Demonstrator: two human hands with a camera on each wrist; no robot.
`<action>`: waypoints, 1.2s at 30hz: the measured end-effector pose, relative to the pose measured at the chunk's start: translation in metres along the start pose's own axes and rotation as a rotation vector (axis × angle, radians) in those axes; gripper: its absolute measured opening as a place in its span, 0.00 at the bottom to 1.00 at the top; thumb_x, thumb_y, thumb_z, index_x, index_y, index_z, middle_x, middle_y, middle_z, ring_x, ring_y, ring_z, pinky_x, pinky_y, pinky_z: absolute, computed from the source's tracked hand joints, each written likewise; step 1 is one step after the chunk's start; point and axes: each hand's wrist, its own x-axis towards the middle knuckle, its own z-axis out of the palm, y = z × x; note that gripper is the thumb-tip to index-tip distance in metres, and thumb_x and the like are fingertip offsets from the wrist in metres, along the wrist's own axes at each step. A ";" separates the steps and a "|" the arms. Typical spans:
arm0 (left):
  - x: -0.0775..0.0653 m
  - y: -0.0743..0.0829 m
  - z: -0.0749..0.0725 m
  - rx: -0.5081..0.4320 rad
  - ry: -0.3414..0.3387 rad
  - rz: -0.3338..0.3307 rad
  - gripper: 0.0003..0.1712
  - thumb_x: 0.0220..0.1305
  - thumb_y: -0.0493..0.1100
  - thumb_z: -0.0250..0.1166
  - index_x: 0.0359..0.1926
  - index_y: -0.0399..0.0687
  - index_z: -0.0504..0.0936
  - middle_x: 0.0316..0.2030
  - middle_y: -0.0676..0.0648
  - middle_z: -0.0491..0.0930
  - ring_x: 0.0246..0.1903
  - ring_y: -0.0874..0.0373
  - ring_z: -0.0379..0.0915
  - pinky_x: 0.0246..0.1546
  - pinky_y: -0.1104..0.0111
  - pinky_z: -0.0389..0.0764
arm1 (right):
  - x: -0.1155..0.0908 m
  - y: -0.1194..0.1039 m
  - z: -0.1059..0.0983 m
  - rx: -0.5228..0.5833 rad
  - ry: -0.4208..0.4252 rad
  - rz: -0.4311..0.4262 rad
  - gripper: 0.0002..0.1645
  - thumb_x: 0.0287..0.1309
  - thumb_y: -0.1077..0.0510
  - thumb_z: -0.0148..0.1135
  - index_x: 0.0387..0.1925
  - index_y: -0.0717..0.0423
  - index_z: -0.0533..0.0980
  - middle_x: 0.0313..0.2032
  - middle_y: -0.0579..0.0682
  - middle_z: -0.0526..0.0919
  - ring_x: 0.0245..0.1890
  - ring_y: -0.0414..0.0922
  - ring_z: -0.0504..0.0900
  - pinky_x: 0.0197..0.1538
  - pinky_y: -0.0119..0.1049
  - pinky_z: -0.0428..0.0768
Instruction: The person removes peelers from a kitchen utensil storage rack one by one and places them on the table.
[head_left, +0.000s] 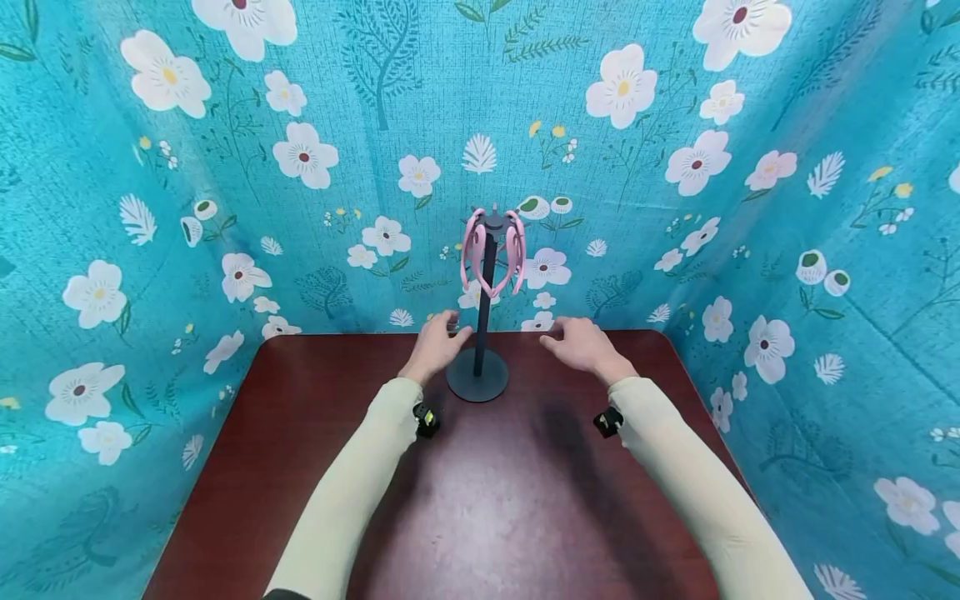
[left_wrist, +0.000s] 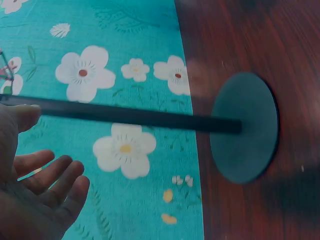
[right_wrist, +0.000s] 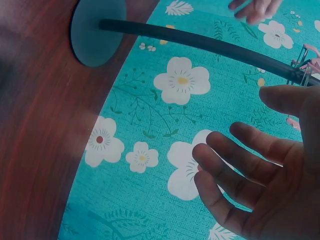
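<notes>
Two hands flank the black stand point(head_left: 485, 310) in the head view. Left hand point(head_left: 433, 348) and right hand point(head_left: 583, 343): fingers parted, loosely bent. Round base point(head_left: 461, 382) sits near the rear edge of the tabletop point(head_left: 315, 433), which extends forward and to both sides. Long axis upright; pink loops point(head_left: 478, 246) hang at the top.

Left wrist view: thumb overlaps pole point(left_wrist: 145, 116); contact cannot be told.

Right wrist view: fingers spread below the pole.

the stand point(head_left: 482, 333) is on the table point(head_left: 480, 500) between left fingers point(left_wrist: 57, 187) and right fingers point(right_wrist: 240, 155), bands point(head_left: 513, 250) at its top, cloth point(head_left: 457, 125) behind.
</notes>
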 end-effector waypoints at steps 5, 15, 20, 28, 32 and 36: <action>0.019 0.012 0.010 -0.046 -0.010 0.021 0.28 0.68 0.54 0.57 0.62 0.43 0.69 0.57 0.42 0.71 0.55 0.47 0.69 0.51 0.55 0.72 | 0.002 -0.001 0.002 -0.007 -0.010 -0.007 0.19 0.64 0.47 0.56 0.44 0.58 0.78 0.34 0.51 0.81 0.33 0.47 0.79 0.39 0.45 0.77; 0.035 0.026 0.018 -0.059 0.003 0.055 0.27 0.68 0.52 0.58 0.64 0.50 0.67 0.55 0.44 0.73 0.52 0.50 0.73 0.45 0.58 0.77 | 0.009 -0.002 -0.001 0.046 0.021 -0.018 0.16 0.64 0.47 0.57 0.40 0.56 0.79 0.30 0.50 0.81 0.29 0.46 0.77 0.35 0.42 0.75; 0.037 0.029 0.023 -0.056 0.040 0.038 0.26 0.68 0.52 0.58 0.63 0.49 0.69 0.54 0.43 0.74 0.49 0.51 0.75 0.43 0.58 0.77 | 0.011 -0.007 -0.007 0.077 0.039 -0.028 0.15 0.64 0.49 0.56 0.40 0.56 0.79 0.32 0.51 0.81 0.31 0.47 0.77 0.36 0.43 0.76; 0.041 0.031 0.029 0.013 0.140 0.055 0.21 0.66 0.53 0.59 0.56 0.50 0.75 0.50 0.43 0.79 0.45 0.50 0.78 0.41 0.57 0.78 | 0.016 -0.015 -0.021 0.149 0.077 -0.029 0.13 0.65 0.50 0.55 0.40 0.55 0.77 0.35 0.51 0.81 0.33 0.48 0.77 0.39 0.44 0.76; 0.042 0.033 0.032 0.016 0.178 0.043 0.16 0.66 0.52 0.61 0.50 0.51 0.78 0.46 0.44 0.80 0.40 0.51 0.79 0.37 0.58 0.78 | 0.017 -0.020 -0.028 0.198 0.137 -0.032 0.15 0.66 0.50 0.55 0.44 0.57 0.76 0.38 0.53 0.80 0.36 0.49 0.77 0.40 0.46 0.76; 0.041 0.034 0.035 0.008 0.204 0.034 0.10 0.65 0.50 0.62 0.43 0.51 0.79 0.42 0.46 0.81 0.36 0.53 0.79 0.34 0.60 0.77 | 0.017 -0.024 -0.033 0.256 0.202 -0.034 0.14 0.65 0.51 0.56 0.44 0.57 0.76 0.38 0.53 0.80 0.37 0.49 0.77 0.40 0.46 0.76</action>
